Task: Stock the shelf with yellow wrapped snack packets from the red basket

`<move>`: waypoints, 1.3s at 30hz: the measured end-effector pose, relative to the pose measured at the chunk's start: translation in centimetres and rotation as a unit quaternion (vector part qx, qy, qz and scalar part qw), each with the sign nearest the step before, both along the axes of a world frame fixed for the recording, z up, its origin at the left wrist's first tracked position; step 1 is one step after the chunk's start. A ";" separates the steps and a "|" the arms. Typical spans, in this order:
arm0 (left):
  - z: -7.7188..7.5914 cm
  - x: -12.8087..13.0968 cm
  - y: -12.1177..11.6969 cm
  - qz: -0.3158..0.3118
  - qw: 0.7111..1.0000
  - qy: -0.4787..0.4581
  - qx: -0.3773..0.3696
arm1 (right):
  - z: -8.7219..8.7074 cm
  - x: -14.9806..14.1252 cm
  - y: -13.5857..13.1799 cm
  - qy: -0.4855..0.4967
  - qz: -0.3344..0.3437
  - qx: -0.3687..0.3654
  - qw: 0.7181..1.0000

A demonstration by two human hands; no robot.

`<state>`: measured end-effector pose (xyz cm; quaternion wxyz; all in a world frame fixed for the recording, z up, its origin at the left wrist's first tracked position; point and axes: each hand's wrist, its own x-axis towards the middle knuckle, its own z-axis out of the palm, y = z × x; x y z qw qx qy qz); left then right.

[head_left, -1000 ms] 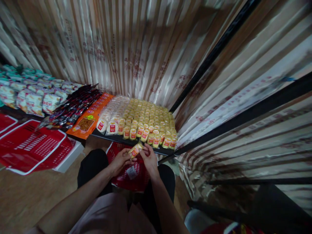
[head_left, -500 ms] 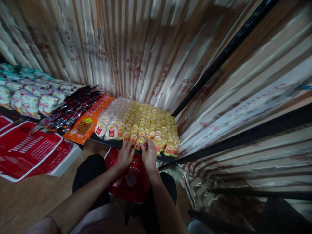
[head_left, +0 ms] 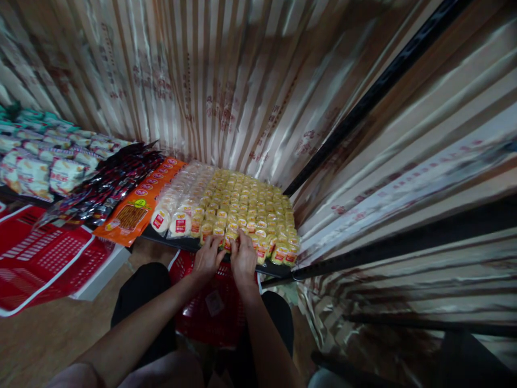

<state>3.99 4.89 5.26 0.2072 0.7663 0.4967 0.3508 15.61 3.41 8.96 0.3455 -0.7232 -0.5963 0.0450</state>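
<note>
You had both hands at the front edge of the black shelf (head_left: 193, 246), backs of hands to the cam, wrists well apart and fingertips near each other. Your L hand (head_left: 208, 257) had its fingers bent and fairly narrow, tips at the front row of yellow packs (head_left: 258, 207). Your R hand (head_left: 244, 257) was just beside it, fingers also bent and narrow, tips on the same row. Btwn the two sat one pack (head_left: 230, 240), yellow w/ a bit of red label, in the front row on the shelf, partly hidden by your fingers. Couldn't tell if either hand pinched it or only touched it. Yellow packs ran in tight rows from the shelf's front to the back, filling its R end. Left of them, approx. in order: clear-wrapped white packs (head_left: 180, 222) w/ red labels, an orange bag (head_left: 131, 216), a fanned pile of dark packets (head_left: 121, 178), then white bags (head_left: 67, 175), w/ teal ones (head_left: 36, 116) behind. Below your hands, btwn your knees, was a red basket (head_left: 208, 320) w/ a pale tag (head_left: 214, 303); a 2nd basket (head_left: 44, 258), red w/ a white rim/handle, was at far L, under the shelf front. Striped curtain (head_left: 242, 108) hung behind the goods; a black bar (head_left: 363, 110) slanted up on the R.
</note>
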 end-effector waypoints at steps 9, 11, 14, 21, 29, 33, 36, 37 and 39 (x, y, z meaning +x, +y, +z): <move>-0.4 0.1 0.5 0.026 0.998 0.063 0.013 | -1.5 -0.5 -0.7 0.082 0.012 0.023 0.996; -0.8 0.2 0.6 0.026 0.996 0.076 0.029 | -1.8 -0.5 -0.6 0.049 0.022 0.026 0.998; -1.3 0.4 0.9 0.022 0.996 0.071 0.047 | -2.4 -0.5 -0.3 0.012 0.027 0.031 0.999; -2.2 0.2 1.5 -0.002 0.995 0.042 0.092 | -3.6 -0.8 0.0 0.042 0.008 0.028 0.999; -2.8 0.0 1.8 -0.015 0.991 0.071 0.116 | -4.0 -0.7 0.5 0.065 0.006 0.015 0.998; -2.5 -0.8 1.3 -0.010 0.987 0.073 0.140 | -4.4 -0.6 0.3 0.073 0.015 0.033 0.997; -2.2 -1.1 0.8 0.063 0.981 0.069 0.172 | -4.6 -0.8 0.1 0.070 0.017 0.057 0.996; -2.1 -1.0 0.6 0.104 0.977 0.070 0.174 | -4.6 -0.9 0.1 0.070 0.017 0.067 0.995; -2.1 -0.8 0.6 0.177 0.967 0.078 0.164 | -4.7 -1.1 0.0 0.068 0.018 0.085 0.994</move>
